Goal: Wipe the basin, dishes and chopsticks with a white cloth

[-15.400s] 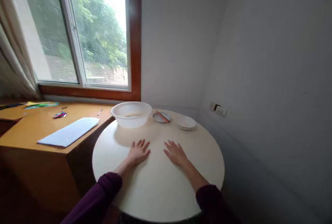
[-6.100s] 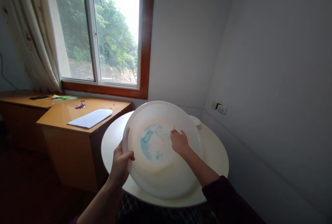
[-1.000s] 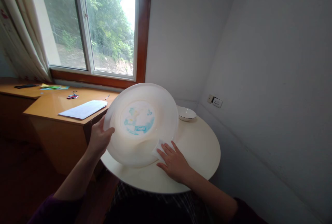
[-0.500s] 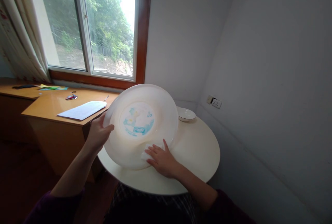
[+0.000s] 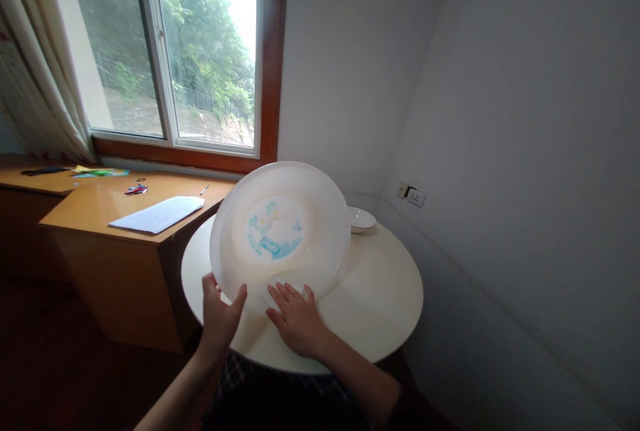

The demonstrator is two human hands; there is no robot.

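A large whitish plastic basin (image 5: 320,218) stands tilted up on edge, its inside with a blue printed picture facing me. My left hand (image 5: 220,314) is at the lower left rim, thumb on the inner side and fingers round the outside. With fingers laid over a white tissue or thin cloth (image 5: 273,292), my right hand (image 5: 297,321) presses it against the basin's lower inner wall. Much of that tissue is hidden under the fingers. Below the basin is a round white table (image 5: 375,298).
A shallow white bowl (image 5: 362,219) with a dark rim line sits behind the basin. On the left, a wooden desk (image 5: 100,208) bears white paper (image 5: 157,214), a pen (image 5: 205,190) and small coloured items. The wall carries a socket (image 5: 415,196).
My left hand has moved from the left side of the rim down to the lower left. The basin's print has turned clockwise and shifted right. The right hand has slid slightly left with the tissue.
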